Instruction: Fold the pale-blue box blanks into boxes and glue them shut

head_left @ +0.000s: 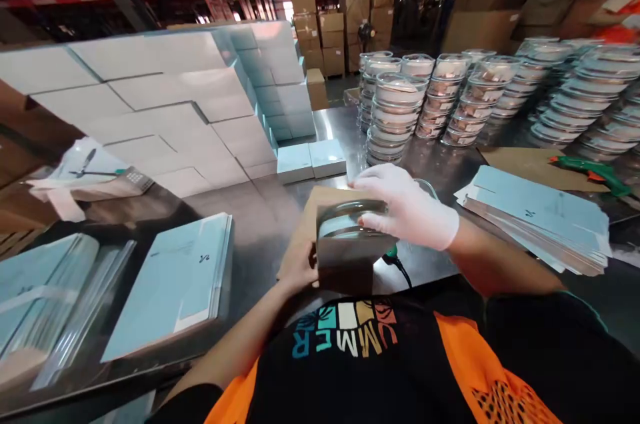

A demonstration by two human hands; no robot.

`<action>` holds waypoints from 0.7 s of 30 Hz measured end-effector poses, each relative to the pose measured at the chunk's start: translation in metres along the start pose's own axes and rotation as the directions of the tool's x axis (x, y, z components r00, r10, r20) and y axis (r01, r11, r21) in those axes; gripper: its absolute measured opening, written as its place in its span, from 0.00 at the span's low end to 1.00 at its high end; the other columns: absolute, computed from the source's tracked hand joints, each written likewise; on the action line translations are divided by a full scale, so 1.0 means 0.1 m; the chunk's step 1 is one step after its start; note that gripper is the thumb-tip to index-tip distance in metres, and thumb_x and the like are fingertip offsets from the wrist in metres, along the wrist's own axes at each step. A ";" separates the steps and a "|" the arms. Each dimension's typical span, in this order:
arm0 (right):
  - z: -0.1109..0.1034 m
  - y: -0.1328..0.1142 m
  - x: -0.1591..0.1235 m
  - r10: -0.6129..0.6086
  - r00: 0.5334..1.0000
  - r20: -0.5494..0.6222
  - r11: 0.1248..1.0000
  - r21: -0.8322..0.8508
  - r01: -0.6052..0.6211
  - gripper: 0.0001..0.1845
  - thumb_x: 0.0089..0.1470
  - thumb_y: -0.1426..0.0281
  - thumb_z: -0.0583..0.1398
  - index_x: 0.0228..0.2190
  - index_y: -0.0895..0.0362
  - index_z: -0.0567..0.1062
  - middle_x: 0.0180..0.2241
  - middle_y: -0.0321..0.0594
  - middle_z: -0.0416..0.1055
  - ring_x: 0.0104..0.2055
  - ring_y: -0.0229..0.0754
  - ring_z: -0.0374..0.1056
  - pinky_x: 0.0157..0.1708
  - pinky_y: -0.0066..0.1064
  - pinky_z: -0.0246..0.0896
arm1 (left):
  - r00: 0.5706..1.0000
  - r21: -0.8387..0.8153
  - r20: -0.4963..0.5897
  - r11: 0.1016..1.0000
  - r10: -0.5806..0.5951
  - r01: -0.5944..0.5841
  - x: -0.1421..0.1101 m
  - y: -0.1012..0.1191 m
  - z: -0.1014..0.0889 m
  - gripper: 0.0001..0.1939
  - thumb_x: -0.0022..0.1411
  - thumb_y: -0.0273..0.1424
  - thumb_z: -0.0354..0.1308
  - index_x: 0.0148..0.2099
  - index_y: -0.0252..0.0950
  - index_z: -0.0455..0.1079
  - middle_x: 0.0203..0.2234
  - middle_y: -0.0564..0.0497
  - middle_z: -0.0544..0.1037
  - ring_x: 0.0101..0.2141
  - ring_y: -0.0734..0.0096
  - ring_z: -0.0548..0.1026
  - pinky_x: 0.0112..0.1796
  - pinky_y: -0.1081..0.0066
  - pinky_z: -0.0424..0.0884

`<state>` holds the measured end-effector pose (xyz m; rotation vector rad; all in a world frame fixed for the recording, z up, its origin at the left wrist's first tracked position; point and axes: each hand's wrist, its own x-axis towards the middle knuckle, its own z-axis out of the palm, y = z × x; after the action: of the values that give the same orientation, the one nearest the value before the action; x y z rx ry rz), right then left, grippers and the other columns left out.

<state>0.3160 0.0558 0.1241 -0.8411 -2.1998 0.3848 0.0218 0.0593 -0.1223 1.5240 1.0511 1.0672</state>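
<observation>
My left hand [299, 268], bare, grips the left side of a small open cardboard box [345, 256] close to my body. Inside its opening sit round clear containers [340, 220], with their upper part showing. Over them is my right hand [413, 204] in a white glove, its thumb on the near side of the rim and its fingers over the far side. How deep the containers sit is hidden by the box wall. Just beyond the box lie two closed white boxes [311, 161] side by side.
White boxes [175, 101] form a tall wall at left. Stacked round containers [397, 107] line the back right. Flat light-blue carton blanks [537, 214] lie at right, near a green glue gun [590, 171]; another pile of blanks [175, 271] is at left. A black cable runs beside the box.
</observation>
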 end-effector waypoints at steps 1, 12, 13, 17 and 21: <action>0.10 0.07 -0.03 0.010 1.000 -0.029 1.000 0.029 -0.009 0.26 0.59 0.50 0.71 0.54 0.49 0.82 0.57 0.48 0.78 0.62 0.60 0.72 0.68 0.58 0.63 | 1.000 0.035 -0.009 0.999 -0.009 0.010 -0.04 -0.05 0.02 0.40 0.34 0.39 0.85 0.51 0.39 0.77 0.52 0.39 0.80 0.57 0.35 0.76 0.61 0.40 0.71; 1.45 0.57 -0.96 0.223 0.907 -0.357 0.953 0.276 -0.126 0.51 0.59 0.30 0.56 0.69 0.51 0.67 0.76 0.53 0.55 0.80 0.66 0.46 0.78 0.62 0.43 | 0.895 0.195 -0.073 0.886 0.440 -0.420 0.00 0.35 -0.04 0.31 0.57 0.54 0.73 0.55 0.40 0.80 0.58 0.36 0.75 0.61 0.39 0.74 0.62 0.41 0.72; 1.50 0.55 -0.94 0.232 0.902 -0.364 0.945 0.303 -0.121 0.48 0.59 0.30 0.56 0.65 0.51 0.71 0.73 0.53 0.60 0.78 0.67 0.51 0.77 0.61 0.47 | 0.890 0.217 -0.051 0.875 0.452 -0.432 0.02 0.41 -0.02 0.27 0.59 0.54 0.72 0.50 0.39 0.82 0.56 0.36 0.76 0.59 0.40 0.75 0.61 0.43 0.74; 1.51 0.49 -0.73 0.394 0.864 -0.313 0.866 0.441 -0.236 0.31 0.66 0.43 0.58 0.53 0.53 0.80 0.58 0.51 0.77 0.64 0.61 0.71 0.69 0.55 0.63 | 0.845 0.164 -0.228 0.874 0.484 -0.457 0.03 0.40 0.05 0.29 0.63 0.54 0.69 0.57 0.41 0.77 0.56 0.38 0.76 0.56 0.46 0.77 0.58 0.49 0.76; 1.50 0.51 -0.53 0.509 0.772 -0.380 0.837 0.428 -0.341 0.26 0.59 0.62 0.61 0.58 0.54 0.75 0.55 0.47 0.78 0.61 0.53 0.71 0.68 0.48 0.63 | 0.818 0.170 -0.175 0.835 0.549 -0.524 0.11 0.28 0.03 0.35 0.56 0.54 0.75 0.60 0.44 0.75 0.61 0.38 0.73 0.62 0.44 0.73 0.62 0.48 0.72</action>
<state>0.2567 0.0562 -0.0318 -1.1110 -1.4093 0.6749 0.0304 0.0647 -0.0940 1.8938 0.8476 1.6192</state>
